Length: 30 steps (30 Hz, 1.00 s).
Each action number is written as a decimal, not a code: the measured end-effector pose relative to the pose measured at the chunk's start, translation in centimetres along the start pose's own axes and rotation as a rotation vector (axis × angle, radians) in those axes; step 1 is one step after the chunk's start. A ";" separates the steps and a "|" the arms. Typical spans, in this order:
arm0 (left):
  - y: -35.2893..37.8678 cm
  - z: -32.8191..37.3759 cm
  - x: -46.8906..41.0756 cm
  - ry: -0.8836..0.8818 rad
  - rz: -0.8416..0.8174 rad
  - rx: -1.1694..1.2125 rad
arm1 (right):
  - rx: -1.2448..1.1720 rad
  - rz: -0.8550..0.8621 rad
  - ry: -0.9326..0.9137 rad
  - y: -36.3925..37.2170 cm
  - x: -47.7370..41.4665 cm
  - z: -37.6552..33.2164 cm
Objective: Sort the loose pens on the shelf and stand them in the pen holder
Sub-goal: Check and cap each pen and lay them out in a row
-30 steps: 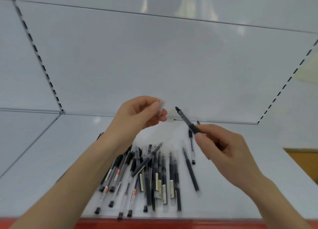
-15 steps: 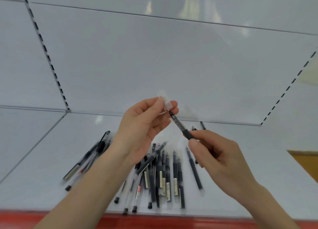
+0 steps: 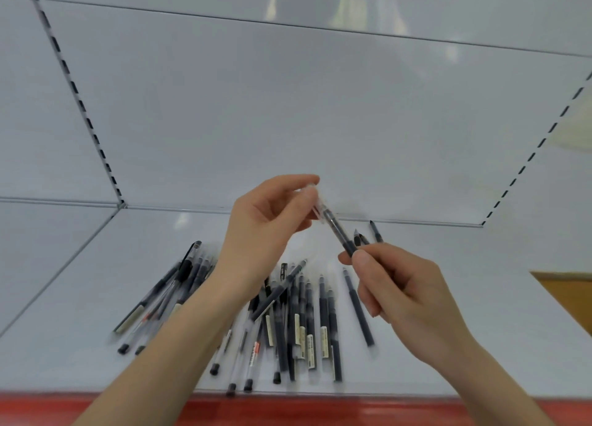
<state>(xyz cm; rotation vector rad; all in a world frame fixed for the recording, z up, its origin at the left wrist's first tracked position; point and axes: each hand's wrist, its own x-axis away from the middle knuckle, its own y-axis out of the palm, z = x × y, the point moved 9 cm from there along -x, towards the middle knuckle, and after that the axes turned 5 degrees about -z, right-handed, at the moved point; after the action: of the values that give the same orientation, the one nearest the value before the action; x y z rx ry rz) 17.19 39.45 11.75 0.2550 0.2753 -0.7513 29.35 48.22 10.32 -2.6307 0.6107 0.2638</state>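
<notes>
— Which way does our pen [image 3: 338, 230] lie from the right grip [image 3: 400, 291]?
— It rises toward eleven o'clock. The right grip pinches the dark barrel low down, and the upper end meets the left grip [image 3: 266, 227], which pinches a clear cap [image 3: 315, 201]. We judge the capping must run along that long axis.
— Which grip is nearer the join?
— The left (its fingertips sit right at it).
— What can't we make out?
— Whether the cap is fully seated, since it is clear and blurred. The pen holder is out of view. Our left forearm [image 3: 179, 339] covers some of the loose pens [image 3: 301, 313] lying on the shelf [image 3: 448, 345], at six o'clock from both grips.
</notes>
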 end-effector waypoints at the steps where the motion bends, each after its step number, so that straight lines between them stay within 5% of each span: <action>1: 0.0 0.0 -0.1 0.012 0.027 0.000 | 0.003 -0.003 0.000 0.0 0.0 0.1; 7: 1.6 -1.1 -0.7 0.001 0.029 0.016 | 0.019 0.022 0.006 -1.4 -0.3 0.4; 14: -0.2 -4.0 -2.3 -0.160 0.124 0.144 | 0.157 0.031 0.239 -5.5 -2.7 4.9; 22: -5.0 -6.0 -2.6 -0.231 0.060 -0.475 | 0.722 -0.098 0.334 -3.2 -5.2 11.0; 30: -5.3 -7.6 -2.4 -0.319 -0.105 -0.951 | 0.808 -0.218 0.465 -1.7 -6.6 12.1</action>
<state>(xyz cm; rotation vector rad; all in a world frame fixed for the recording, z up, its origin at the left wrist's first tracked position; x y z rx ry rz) 10.65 39.63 4.78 -0.7778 0.3145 -0.6787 23.24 57.40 1.96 -1.9260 0.4326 -0.5651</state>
